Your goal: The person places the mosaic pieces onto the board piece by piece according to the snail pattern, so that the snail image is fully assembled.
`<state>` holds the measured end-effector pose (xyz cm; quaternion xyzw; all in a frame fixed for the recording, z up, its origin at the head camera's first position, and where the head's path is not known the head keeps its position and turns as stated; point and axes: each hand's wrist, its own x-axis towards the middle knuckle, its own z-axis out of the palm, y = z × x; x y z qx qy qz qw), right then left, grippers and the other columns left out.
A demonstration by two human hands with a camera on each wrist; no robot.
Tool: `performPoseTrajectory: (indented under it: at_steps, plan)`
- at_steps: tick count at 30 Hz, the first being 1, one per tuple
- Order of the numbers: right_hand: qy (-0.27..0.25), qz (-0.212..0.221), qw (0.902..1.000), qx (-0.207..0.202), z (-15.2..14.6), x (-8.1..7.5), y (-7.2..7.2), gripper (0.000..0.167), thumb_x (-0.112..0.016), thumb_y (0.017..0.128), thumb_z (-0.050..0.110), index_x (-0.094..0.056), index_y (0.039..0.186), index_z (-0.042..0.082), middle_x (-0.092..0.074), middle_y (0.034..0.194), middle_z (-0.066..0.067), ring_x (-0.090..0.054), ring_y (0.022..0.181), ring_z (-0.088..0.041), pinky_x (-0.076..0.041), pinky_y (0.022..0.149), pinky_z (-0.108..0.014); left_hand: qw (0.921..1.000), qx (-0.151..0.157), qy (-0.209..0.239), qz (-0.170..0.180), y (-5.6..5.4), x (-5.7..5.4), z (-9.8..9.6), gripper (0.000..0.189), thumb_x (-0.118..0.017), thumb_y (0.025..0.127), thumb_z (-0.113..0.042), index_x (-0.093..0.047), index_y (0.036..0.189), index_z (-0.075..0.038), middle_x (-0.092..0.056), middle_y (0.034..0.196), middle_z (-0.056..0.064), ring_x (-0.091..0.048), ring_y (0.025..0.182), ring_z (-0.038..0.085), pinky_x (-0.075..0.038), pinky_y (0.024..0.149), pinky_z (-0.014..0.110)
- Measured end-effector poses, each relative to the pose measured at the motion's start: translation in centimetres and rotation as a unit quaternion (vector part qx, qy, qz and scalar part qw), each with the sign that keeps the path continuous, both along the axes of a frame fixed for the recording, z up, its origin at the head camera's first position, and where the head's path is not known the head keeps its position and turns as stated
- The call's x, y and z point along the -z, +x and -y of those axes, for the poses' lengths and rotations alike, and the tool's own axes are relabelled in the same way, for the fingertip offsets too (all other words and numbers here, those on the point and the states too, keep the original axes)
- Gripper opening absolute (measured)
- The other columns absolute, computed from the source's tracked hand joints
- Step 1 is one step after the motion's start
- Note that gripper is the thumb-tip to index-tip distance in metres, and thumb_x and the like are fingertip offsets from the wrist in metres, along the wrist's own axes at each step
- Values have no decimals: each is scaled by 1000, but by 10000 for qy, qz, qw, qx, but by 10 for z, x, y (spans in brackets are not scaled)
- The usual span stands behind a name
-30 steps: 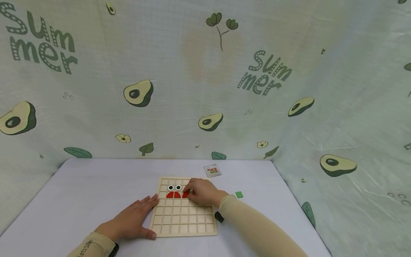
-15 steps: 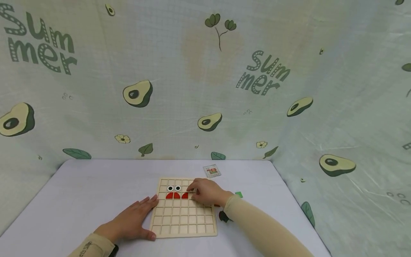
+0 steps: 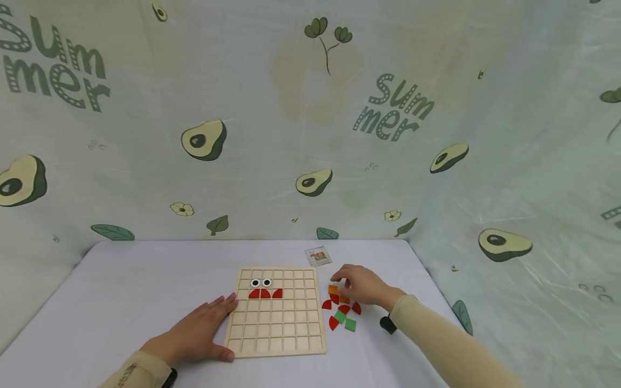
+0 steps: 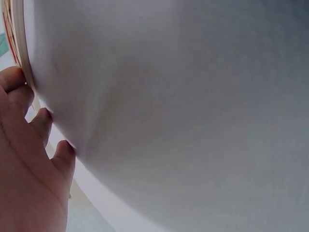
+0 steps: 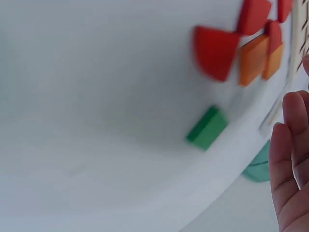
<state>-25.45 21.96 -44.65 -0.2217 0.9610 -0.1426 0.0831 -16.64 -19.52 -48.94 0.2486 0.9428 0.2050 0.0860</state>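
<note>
Grid board [image 3: 276, 331] | left hand [image 3: 200, 330] at its edge | right hand [image 3: 364, 285] partly hiding orange square [image 3: 345, 300] | both hands unclenched

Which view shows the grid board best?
The head view: it looks down on nearly all of the grid board, with two eye pieces and three red pieces visible on it. The left wrist view shows only an edge-on strip at upper left; the right wrist view, only a sliver at upper right.
</note>
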Motion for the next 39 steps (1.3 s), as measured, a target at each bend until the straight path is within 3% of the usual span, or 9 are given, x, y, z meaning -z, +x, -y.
performPoseTrajectory:
  at_steps: [7,22,39]
  plan:
    - [-15,46,10000,83,-22,9,3,29,-79,87,24,-74,115,19,-65,104,10,-55,86,-10,-55,80,-29,10000,11,17,-85,1,-2,3,120,-75,62,-76,-42,149,1,-34,158,16,-33,142,41,-27,113,62]
    - [96,-92,9999,-55,-31,22,8,25,-76,89,23,-74,114,22,-63,101,14,-56,91,-8,-55,88,-34,9999,76,35,-69,0,2,2,121,-73,63,-77,-40,150,1,-32,158,16,-32,142,42,-26,112,64]
    - [158,-263,9991,-276,-29,24,9,23,-76,88,20,-75,111,22,-60,99,13,-53,83,-7,-55,81,-30,9999,-35,53,124,2,0,0,121,-75,62,-75,-40,150,-1,-30,160,15,-30,143,42,-23,114,63]
